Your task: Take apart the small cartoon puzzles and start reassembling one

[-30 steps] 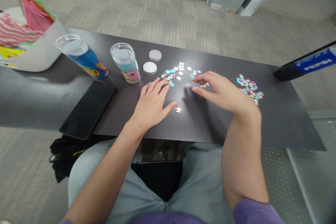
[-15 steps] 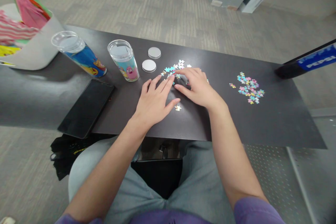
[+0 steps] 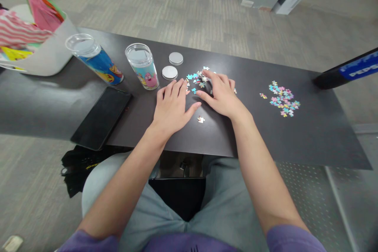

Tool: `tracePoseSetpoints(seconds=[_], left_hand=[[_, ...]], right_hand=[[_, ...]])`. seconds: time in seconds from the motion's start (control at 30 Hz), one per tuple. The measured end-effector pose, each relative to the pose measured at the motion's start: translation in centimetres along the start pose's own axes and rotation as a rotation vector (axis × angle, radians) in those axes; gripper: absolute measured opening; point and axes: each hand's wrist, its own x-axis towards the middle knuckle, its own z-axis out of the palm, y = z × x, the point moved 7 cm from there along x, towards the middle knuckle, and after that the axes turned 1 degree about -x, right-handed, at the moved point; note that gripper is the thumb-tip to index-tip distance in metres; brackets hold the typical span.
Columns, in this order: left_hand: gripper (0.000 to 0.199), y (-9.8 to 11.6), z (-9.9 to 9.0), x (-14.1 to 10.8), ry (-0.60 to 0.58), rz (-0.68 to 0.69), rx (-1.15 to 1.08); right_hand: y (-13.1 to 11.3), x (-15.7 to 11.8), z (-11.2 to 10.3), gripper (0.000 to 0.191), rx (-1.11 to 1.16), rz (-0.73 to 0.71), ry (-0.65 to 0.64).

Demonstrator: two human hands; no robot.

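Jigsaw puzzle pieces (image 3: 195, 76) lie loosely scattered on the dark table (image 3: 251, 134) between and beyond my hands. My left hand (image 3: 171, 106) rests palm down at the left of these pieces, fingers stretched forward and thumb out to the right. Over the right part of the scatter is my right hand (image 3: 220, 92), fingers apart and slightly bent, covering some pieces. Nothing shows held in either hand. One separate puzzle piece (image 3: 201, 119) sits nearer to me, below my left thumb. A second cluster of puzzle pieces (image 3: 285, 100) lies farther right.
Left of the pieces stand two clear printed canisters, one pink and teal (image 3: 146, 73), one blue (image 3: 103, 67). Two round lids (image 3: 169, 72) lie beside them. A black phone (image 3: 102, 118), a white bin (image 3: 59, 53) and a Pepsi bottle (image 3: 339, 73) are also on the table.
My left hand has drawn back left from my right hand, so the gap between them is wider and more pieces show. The view has shifted slightly.
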Motion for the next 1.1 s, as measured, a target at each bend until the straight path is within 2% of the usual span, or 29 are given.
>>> tracePoseSetpoints(seconds=[0.2, 0.5, 0.7, 0.8, 1.1], left_hand=[[0.081, 0.2, -0.1, -0.3, 0.024, -0.013, 0.021], [0.081, -0.1, -0.2, -0.1, 0.042, -0.057, 0.028], [0.082, -0.1, -0.2, 0.1, 0.025, -0.07, 0.027], [0.08, -0.1, -0.3, 0.3, 0.024, -0.065, 0.024], [0.081, 0.4, -0.1, 0.4, -0.005, 0.007, 0.028]], right_hand=[[0.0, 0.8, 0.9, 0.088, 0.012, -0.011, -0.006], [1.2, -1.1, -1.3, 0.081, 0.056, -0.002, 0.04], [2.4, -2.4, -2.6, 0.064, 0.092, 0.016, 0.044], [2.6, -2.8, -3.1, 0.066, 0.073, 0.029, 0.08], [2.4, -2.8, -2.2, 0.062, 0.014, -0.017, 0.012]])
